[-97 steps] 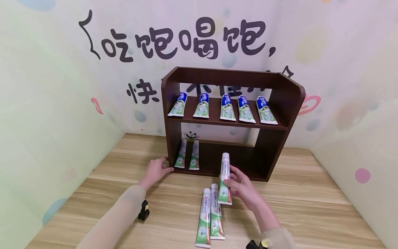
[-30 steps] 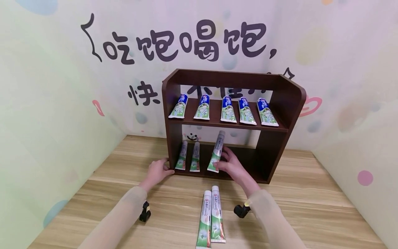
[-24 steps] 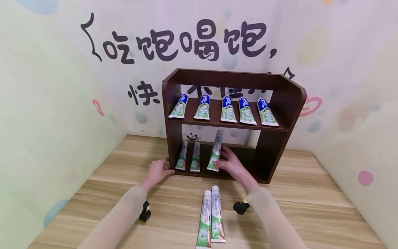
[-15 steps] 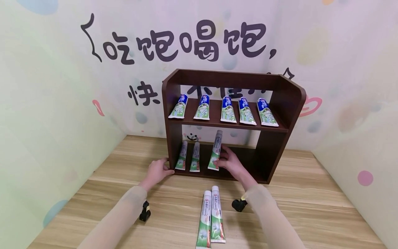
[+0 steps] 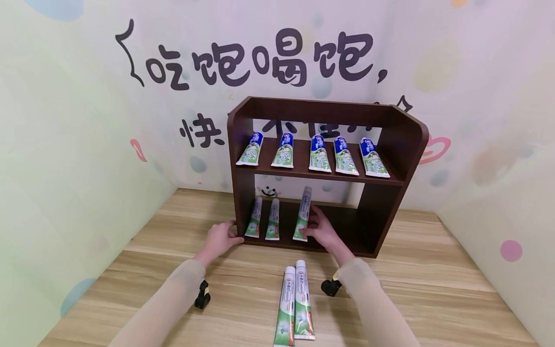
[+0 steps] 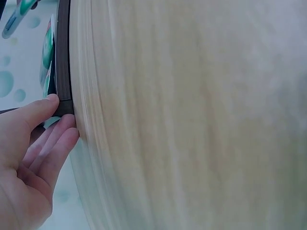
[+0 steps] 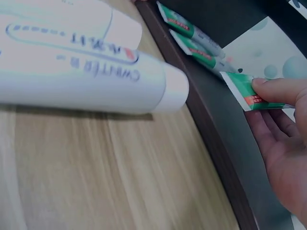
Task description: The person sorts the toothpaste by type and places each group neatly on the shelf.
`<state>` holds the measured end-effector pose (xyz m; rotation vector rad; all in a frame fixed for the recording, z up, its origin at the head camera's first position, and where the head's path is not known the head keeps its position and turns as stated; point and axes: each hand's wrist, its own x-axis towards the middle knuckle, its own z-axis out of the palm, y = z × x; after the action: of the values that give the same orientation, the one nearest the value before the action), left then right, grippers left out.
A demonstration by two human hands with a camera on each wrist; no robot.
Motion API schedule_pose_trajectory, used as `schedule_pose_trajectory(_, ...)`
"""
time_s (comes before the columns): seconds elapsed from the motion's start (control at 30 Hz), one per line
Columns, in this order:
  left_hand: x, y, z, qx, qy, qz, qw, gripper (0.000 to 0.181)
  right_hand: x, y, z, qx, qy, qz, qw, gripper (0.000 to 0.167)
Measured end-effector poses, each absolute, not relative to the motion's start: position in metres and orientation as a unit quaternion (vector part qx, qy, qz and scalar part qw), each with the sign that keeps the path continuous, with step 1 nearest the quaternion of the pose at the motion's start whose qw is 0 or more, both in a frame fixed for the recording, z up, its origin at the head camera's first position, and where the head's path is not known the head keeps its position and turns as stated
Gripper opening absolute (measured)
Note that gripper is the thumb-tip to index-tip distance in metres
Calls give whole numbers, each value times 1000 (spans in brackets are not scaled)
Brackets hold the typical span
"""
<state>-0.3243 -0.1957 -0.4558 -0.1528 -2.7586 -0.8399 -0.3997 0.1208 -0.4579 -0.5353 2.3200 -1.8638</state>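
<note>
My right hand (image 5: 323, 231) pinches a white and green toothpaste tube (image 5: 302, 214) between thumb and fingers, inside the lower level of the dark brown shelf (image 5: 303, 174). The tube's cap points to the back, raised and leaning slightly right. Whether its flat end touches the board is hard to tell. Two matching toothpaste tubes (image 5: 273, 220) lie to its left on that level. At the shelf's lower left corner, my left hand (image 5: 218, 241) grips the board, thumb on the front edge and fingers around the side, as the left wrist view (image 6: 33, 148) confirms.
Two more white and green toothpaste tubes (image 5: 284, 308) lie side by side on the wooden table (image 5: 412, 299) before the shelf. Several blue and green toothpaste tubes (image 5: 320, 155) line the upper level. A printed wall (image 5: 86, 120) stands close behind.
From above the table, my right hand has carried the toothpaste tube forward and left into the lower level; lately the tube came down slightly. My left hand stays on the shelf corner.
</note>
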Motion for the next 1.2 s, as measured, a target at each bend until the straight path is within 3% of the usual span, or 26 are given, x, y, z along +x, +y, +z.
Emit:
schedule_pose_trajectory(0.77,-325,-198,-457,-50,-945,-296,126,53,-402,132,-480,-186,848,-496,-8,94)
schedule_pose_trajectory(1.2,-326,-198,-459,-52,-945,-297,126,52,-398,133,-478,-195,859,-474,16,81)
